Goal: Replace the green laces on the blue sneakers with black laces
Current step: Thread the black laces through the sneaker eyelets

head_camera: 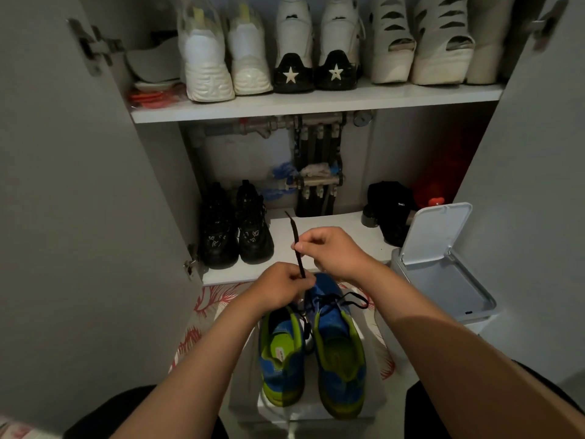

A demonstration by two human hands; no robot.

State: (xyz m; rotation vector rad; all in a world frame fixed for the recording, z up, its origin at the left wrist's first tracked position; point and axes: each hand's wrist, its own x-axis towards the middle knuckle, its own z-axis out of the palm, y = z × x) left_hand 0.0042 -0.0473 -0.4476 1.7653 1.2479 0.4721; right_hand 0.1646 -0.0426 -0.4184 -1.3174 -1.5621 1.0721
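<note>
Two blue sneakers with lime-green lining stand side by side on a white box, heels toward me: the left one point(281, 353) and the right one point(340, 350). A black lace point(297, 248) rises from the shoes. My left hand point(281, 288) pinches it low, just above the left sneaker's front. My right hand point(332, 250) pinches it higher, and the lace tip sticks up past the fingers. More black lace point(351, 301) loops across the right sneaker's front. No green lace is visible.
An open shoe cupboard faces me, both doors swung out. Black boots point(235, 229) stand on the lower shelf point(342, 223), with white shoes on the upper shelf point(316, 101). A small grey bin point(443, 274) with raised lid stands at the right. A patterned mat lies under the box.
</note>
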